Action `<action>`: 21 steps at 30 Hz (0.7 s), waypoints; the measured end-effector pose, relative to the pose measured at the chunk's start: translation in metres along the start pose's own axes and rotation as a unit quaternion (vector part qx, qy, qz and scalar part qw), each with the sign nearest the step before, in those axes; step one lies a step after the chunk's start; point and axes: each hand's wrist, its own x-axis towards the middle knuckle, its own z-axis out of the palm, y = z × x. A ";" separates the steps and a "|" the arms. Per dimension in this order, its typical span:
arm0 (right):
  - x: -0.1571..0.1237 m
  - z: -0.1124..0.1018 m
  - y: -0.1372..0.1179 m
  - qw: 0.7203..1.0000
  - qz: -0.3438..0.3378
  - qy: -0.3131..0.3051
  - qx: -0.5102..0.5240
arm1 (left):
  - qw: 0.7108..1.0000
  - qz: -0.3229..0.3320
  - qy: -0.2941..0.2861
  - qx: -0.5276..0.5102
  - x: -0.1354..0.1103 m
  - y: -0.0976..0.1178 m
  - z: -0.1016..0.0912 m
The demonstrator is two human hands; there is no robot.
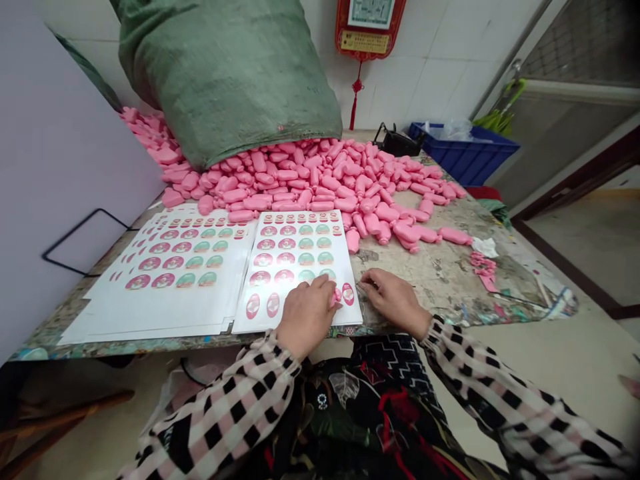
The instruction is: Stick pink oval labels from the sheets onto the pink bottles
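My left hand (309, 313) rests over the right part of a sticker sheet (295, 319), its fingers curled down. At its fingertips shows a small pink piece (336, 296), mostly covered by the hand. Just beyond the sheet's right edge, my right hand (395, 301) is low over the table with thumb and forefinger brought together. What they pinch, if anything, is too small to tell. Pink and green round-topped labels and pink oval labels are printed in rows on the sheet. Beside it on the left lie more overlapping sticker sheets (150, 313).
A large heap of pink bottle-shaped plastic pieces (300, 177) spreads across the back of the worn table (425, 267), below a green sack (225, 80). A blue crate (465, 157) stands at the back right. Pink scraps (483, 270) and a white tissue (485, 248) lie on the right.
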 end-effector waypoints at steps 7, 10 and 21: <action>0.009 0.002 -0.003 0.996 -0.065 0.002 -0.053 | 0.999 -0.035 -0.038 -0.012 0.013 -0.008 0.010; 0.013 -0.002 0.000 0.994 -0.087 -0.018 -0.069 | 0.995 -0.042 -0.074 0.056 0.015 -0.005 0.006; 0.022 -0.009 0.008 0.987 -0.129 -0.065 -0.071 | 0.955 0.011 -0.118 0.271 0.015 0.000 0.004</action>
